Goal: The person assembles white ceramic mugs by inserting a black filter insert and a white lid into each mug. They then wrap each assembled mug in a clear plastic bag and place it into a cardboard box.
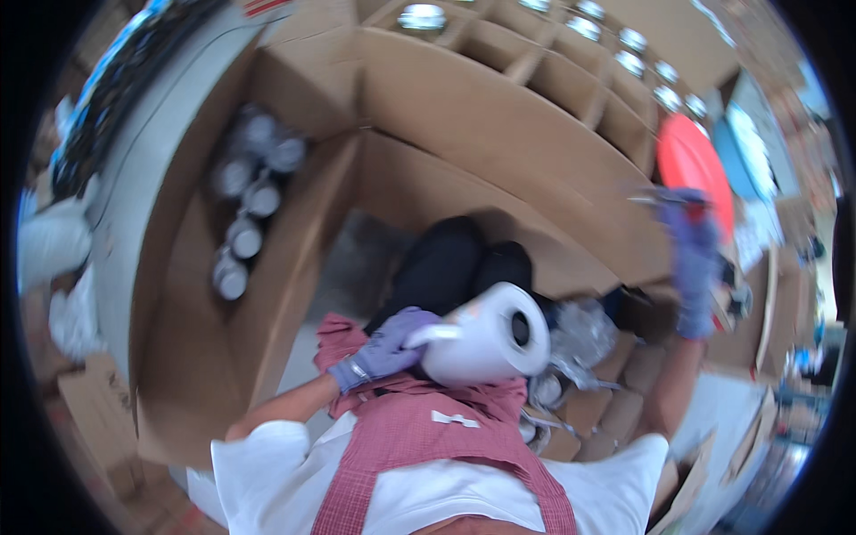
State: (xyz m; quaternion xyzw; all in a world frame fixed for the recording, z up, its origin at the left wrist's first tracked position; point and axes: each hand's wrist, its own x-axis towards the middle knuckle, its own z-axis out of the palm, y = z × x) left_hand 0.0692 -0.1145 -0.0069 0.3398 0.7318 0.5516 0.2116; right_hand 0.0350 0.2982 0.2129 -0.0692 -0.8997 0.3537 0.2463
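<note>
On my lap lies a large white roll point(486, 343) with a dark hollow core facing right. My left hand point(392, 346), in a lilac glove, is closed at the roll's left end, where a short white strip or tab sticks out by the fingers. My right hand point(691, 234), gloved alike, is raised at the right in front of a red round thing point(700, 160). Motion smears its fingers; a thin pale streak shows at their tips, too blurred to name.
An open cardboard box point(187, 357) at the left holds several clear, pale-capped containers point(243, 236). Beyond my knees, a divided carton point(571, 85) holds silver-lidded jars point(422, 16). Crumpled clear plastic point(581, 334) lies right of the roll. A blue basin point(747, 152) stands far right.
</note>
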